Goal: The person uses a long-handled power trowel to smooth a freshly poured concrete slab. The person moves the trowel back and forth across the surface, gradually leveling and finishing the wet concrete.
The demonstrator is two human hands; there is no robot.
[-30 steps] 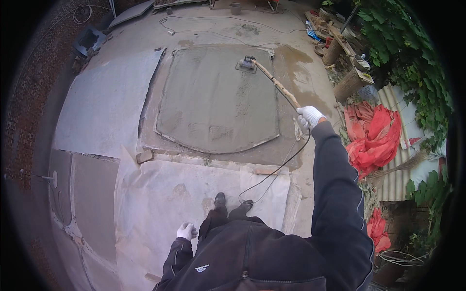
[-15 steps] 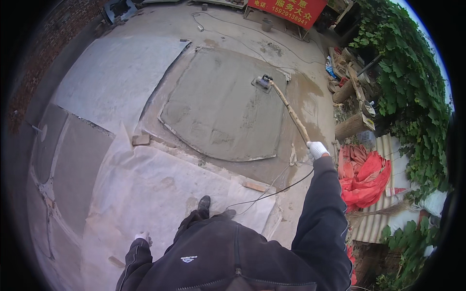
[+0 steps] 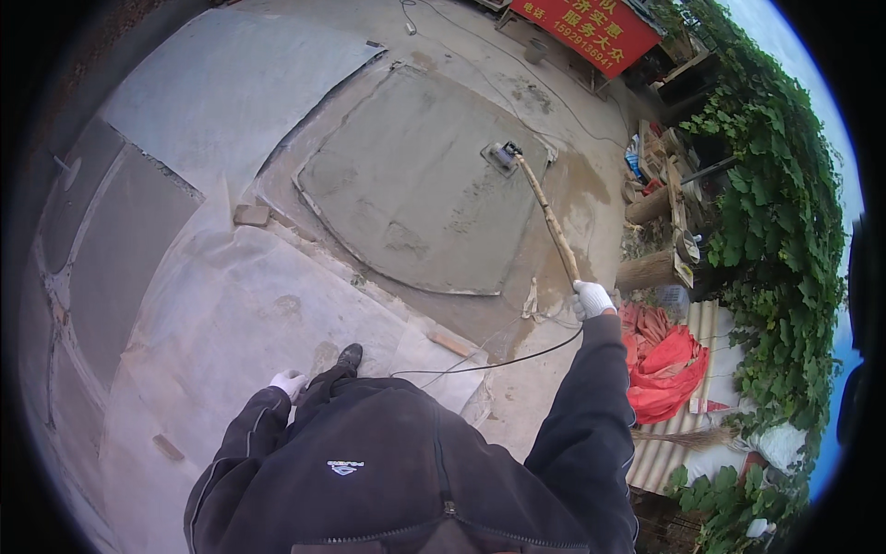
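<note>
Since the earlier frame the view has swung round, so the slab (image 3: 415, 185) slants more and more of the red banner (image 3: 591, 32) shows. The left hand (image 3: 289, 383) has come in beside the leg. The float (image 3: 501, 159) lies at about the same part of the slab.

The right hand (image 3: 592, 300) is closed around the near end of the pole (image 3: 551, 222), arm stretched out. The left hangs low with no object visible in it; whether its fingers are curled or loose, I cannot tell. The float rests on the grey slab, near its far right edge.

The step in hand looks like smoothing the wet surface. The next move probably calls for keeping the float flat and drawing it over the rough patches, with the cord (image 3: 489, 366) clear of the feet.

Counted: one float on one pole, one slab, two white-gloved hands, one shoe (image 3: 349, 355) in sight, one brick (image 3: 251, 215) by the slab's left corner, two wood strips (image 3: 449, 344) on the near sheet (image 3: 240, 305), one heap of red cloth (image 3: 666, 369), one bucket (image 3: 535, 51) and one banner.
</note>
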